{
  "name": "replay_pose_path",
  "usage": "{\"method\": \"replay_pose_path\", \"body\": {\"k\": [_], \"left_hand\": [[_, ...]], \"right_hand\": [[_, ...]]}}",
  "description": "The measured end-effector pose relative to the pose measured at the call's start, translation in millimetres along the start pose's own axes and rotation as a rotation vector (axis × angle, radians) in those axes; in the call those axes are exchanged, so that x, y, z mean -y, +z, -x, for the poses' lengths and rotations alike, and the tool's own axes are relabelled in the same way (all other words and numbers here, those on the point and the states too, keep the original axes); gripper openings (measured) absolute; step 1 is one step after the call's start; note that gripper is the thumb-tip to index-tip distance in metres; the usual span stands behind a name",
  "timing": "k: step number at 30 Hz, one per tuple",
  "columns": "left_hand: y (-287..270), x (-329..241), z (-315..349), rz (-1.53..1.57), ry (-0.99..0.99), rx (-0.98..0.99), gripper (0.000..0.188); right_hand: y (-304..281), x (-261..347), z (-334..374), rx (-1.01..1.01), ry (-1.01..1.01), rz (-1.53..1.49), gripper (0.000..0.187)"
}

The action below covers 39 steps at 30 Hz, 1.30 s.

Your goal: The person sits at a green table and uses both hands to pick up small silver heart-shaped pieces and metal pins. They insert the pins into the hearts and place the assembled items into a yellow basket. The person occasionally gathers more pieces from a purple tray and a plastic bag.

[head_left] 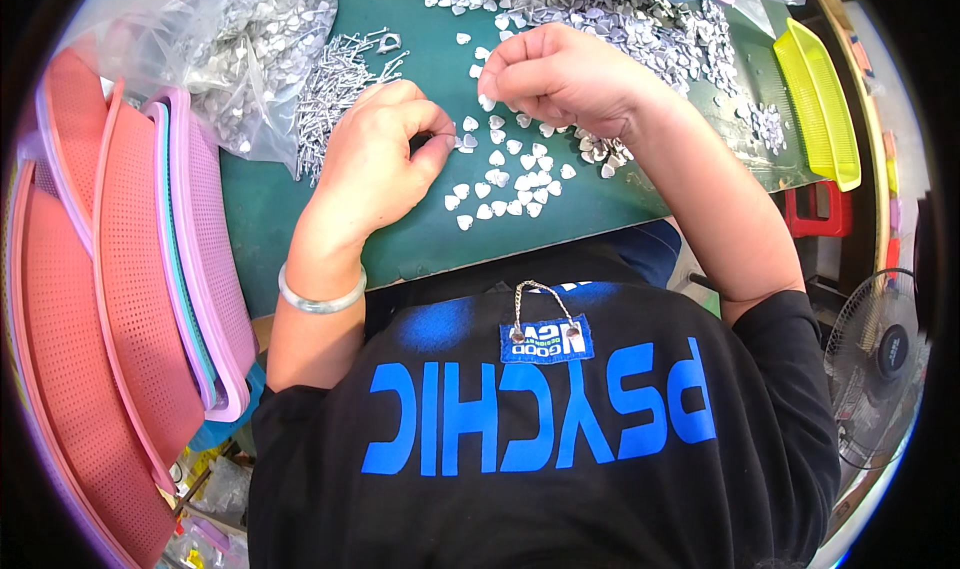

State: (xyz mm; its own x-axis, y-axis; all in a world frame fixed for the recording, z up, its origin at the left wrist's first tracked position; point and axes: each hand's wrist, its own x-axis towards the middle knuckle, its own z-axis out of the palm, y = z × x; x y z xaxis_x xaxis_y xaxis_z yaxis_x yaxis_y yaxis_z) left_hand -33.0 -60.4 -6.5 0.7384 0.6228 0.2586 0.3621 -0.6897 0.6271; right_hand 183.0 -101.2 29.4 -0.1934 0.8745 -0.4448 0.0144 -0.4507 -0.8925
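Small silver heart-shaped charms (525,181) lie scattered on the green table in front of me, and a larger heap (650,29) spreads behind them. My right hand (565,74) is closed in a pinch, with one pale heart-shaped charm (487,101) at its fingertips. Curled with thumb and index finger close together, my left hand (385,154) hovers left of the scattered hearts; what it holds, if anything, is hidden. Beside it, at the far left, is a pile of slim silver metal pieces (345,84), seemingly clasps or pins.
A clear plastic bag (255,59) full of silver pieces stands back left. Stacked pink and purple perforated baskets (150,289) crowd the left side. A yellow-green basket (818,104) sits at the table's right edge, above a red stool (825,209). A fan (880,354) stands at right.
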Motion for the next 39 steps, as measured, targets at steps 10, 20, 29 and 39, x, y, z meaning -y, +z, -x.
{"method": "replay_pose_path", "body": {"k": [10, 20, 29, 39], "left_hand": [[-2, -3, 1, -0.029, 0.023, 0.001, 0.007], [0, -6, 9, -0.091, 0.005, -0.046, 0.012], [1, -5, 9, -0.092, 0.031, -0.054, 0.011], [-6, -4, 19, -0.028, -0.008, 0.011, 0.016]], "right_hand": [[-12, -4, 7, 0.068, -0.165, -0.193, 0.013], [24, -21, 5, -0.092, -0.472, 1.044, 0.018], [21, -15, 5, -0.034, -0.420, 1.166, 0.015], [40, -17, 6, -0.052, -0.446, 1.246, 0.015]]}}
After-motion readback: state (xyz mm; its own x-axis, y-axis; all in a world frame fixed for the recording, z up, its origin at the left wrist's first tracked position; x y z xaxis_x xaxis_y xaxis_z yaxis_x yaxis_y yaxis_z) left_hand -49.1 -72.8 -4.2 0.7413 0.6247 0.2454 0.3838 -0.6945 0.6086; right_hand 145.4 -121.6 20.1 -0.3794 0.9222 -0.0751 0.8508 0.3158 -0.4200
